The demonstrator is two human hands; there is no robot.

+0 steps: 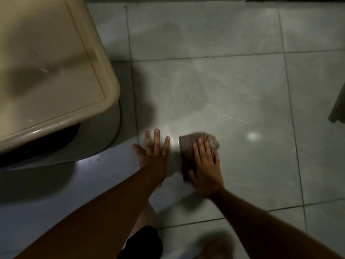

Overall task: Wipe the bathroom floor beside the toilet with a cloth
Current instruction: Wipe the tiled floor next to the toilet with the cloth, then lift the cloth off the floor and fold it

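A cream toilet (52, 71) with its lid down fills the upper left. Grey floor tiles (214, 90) spread to its right. A brownish folded cloth (190, 143) lies on the tile just right of the toilet's base. My right hand (204, 165) presses flat on top of the cloth and covers most of it. My left hand (154, 148) rests flat on the floor with fingers spread, between the cloth and the toilet base, holding nothing.
The toilet's rounded base (104, 135) stands close to my left hand. A dark hanging fabric (337, 109) shows at the right edge. My knee (143, 236) and foot (216, 247) are at the bottom. Tile continues far and right.
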